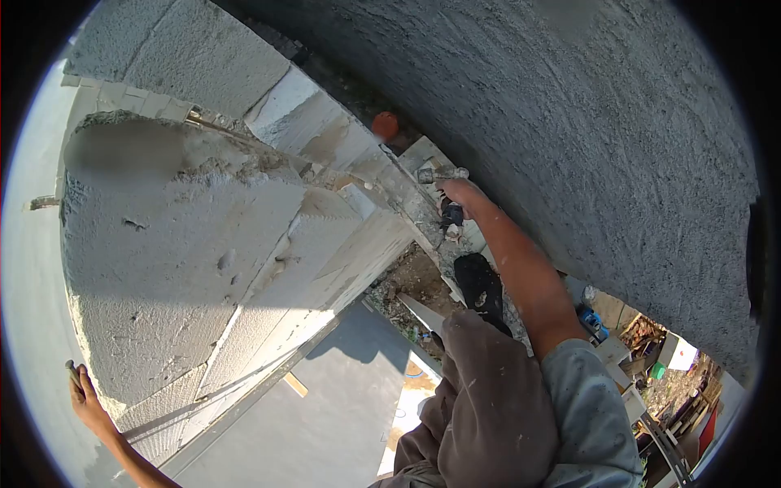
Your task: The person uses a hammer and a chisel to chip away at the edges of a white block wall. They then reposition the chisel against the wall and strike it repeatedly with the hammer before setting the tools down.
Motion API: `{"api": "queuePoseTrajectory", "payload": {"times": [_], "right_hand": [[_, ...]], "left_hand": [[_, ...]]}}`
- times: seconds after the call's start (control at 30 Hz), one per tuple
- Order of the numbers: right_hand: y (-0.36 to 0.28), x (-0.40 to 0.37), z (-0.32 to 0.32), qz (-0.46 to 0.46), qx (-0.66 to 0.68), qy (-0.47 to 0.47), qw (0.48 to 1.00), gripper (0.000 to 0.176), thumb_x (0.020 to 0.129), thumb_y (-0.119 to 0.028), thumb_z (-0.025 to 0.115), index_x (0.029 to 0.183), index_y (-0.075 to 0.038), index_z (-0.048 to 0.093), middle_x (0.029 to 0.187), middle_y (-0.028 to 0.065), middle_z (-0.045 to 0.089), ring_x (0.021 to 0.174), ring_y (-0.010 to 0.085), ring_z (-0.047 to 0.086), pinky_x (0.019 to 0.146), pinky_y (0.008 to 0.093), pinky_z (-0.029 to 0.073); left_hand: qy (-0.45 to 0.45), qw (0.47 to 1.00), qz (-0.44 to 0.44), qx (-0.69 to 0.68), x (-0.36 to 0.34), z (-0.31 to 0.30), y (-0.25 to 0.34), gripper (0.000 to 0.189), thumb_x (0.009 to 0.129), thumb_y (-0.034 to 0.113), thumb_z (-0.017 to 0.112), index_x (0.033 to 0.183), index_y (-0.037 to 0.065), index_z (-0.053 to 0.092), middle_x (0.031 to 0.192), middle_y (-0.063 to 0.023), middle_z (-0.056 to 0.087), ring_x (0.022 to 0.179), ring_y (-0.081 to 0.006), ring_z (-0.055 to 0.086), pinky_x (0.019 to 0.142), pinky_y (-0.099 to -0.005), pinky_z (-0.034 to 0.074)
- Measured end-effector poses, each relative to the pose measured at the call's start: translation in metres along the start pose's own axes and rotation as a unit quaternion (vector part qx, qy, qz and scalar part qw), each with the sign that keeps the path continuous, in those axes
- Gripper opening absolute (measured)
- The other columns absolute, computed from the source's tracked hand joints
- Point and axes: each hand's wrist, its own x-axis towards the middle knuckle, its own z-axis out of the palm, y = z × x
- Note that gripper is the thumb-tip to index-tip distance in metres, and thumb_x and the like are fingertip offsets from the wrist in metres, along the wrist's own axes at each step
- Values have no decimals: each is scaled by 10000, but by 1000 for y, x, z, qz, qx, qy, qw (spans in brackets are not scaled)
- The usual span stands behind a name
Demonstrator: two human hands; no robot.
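I see a rough grey rendered wall (602, 154) to my right, an orange-red rounded object (385, 125) near it. Below me is a smooth grey surface (346, 366) with a short yellowish strip (296, 385); at lower right, a blue object (592, 321), a green object (656, 371) and scattered timber (693, 407).

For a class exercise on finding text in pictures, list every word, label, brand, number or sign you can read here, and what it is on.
No readable text anywhere.
Hammer in the right hand: no lettering can be made out.
Pale masonry block: only chips and scratches.
Blue object, lower right: too small to tell.
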Motion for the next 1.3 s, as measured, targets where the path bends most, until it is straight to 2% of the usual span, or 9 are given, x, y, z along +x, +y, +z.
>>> {"api": "queuePoseTrajectory", "payload": {"times": [0.33, 0.43, 0.5, 0.57, 0.6, 0.73, 0.93, 1.07, 1.3], "right_hand": [[-34, -8, -34, -86, 291, 147, 942, 287, 951, -231, 538, 1100, 12, 506, 672, 133, 590, 480, 255, 584, 435, 394, 501], [-41, 23, -17, -46, 350, 201, 914, 563, 902, -322, 576, 1300, 58, 458, 1160, 215, 571, 983, 296, 612, 742, 481, 507], [-36, 9, 18, -57, 143, 191, 969, 546, 892, -346, 568, 1257, 56, 513, 1237, 226, 564, 1101, 312, 567, 868, 483, 472], [-36, 14, 38, -69, -187, 166, 966, 441, 893, -335, 576, 1131, 37, 592, 1053, 197, 647, 915, 282, 647, 744, 488, 513], [-46, -17, 28, -31, -21, 22, 999, 355, 883, -310, 603, 1006, 21, 623, 828, 162, 672, 641, 251, 656, 596, 482, 518], [-51, -42, 13, -53, 44, -21, 997, 312, 871, -239, 639, 1012, 39, 611, 766, 130, 630, 520, 215, 610, 457, 392, 489], [-28, -72, -35, -214, -352, -39, 910, 569, 843, -308, 700, 1197, 107, 538, 883, 179, 665, 584, 232, 664, 500, 382, 520], [14, -98, -37, -225, -507, -111, 825, 783, 819, -414, 717, 1344, 108, 463, 1085, 255, 653, 909, 300, 687, 797, 414, 534], [60, -125, -13, -113, -599, -59, 790, 503, 834, -401, 674, 1029, 63, 682, 997, 257, 680, 986, 347, 666, 894, 422, 513]], "left_hand": [[23, 995, 46, 85, 15, -13, -47, 375, 1001, 245, 555, 1266, -17, 605, 1148, -75, 681, 1041, -142, 607, 945, -275, 433], [19, 996, 26, 80, 8, -10, -23, 380, 999, 246, 558, 1271, -17, 601, 1156, -78, 680, 1056, -142, 607, 952, -274, 431], [13, 996, -7, 89, 1, -7, -5, 385, 1000, 240, 555, 1281, -21, 592, 1170, -82, 674, 1075, -144, 605, 965, -273, 426], [17, 996, 0, 88, 5, -7, -17, 384, 1005, 235, 544, 1296, -11, 585, 1190, -82, 669, 1094, -154, 602, 968, -276, 424], [16, 995, 11, 95, 7, -8, -26, 385, 1005, 234, 542, 1302, -8, 581, 1200, -83, 665, 1103, -155, 601, 970, -278, 425], [6, 994, 33, 99, 12, -18, -44, 395, 1010, 214, 528, 1337, -6, 552, 1264, -92, 638, 1158, -165, 585, 999, -287, 416], [-12, 996, 31, 88, 20, -20, -51, 400, 1018, 193, 502, 1355, -21, 527, 1315, -92, 610, 1207, -176, 563, 1036, -297, 396], [-22, 991, 20, 127, 24, -25, -58, 410, 1016, 197, 506, 1363, -19, 518, 1326, -91, 605, 1209, -177, 564, 1037, -292, 395], [-24, 991, 41, 127, 40, -28, -87, 423, 1013, 221, 517, 1368, -8, 518, 1325, -91, 607, 1205, -171, 564, 1034, -293, 396]]}}
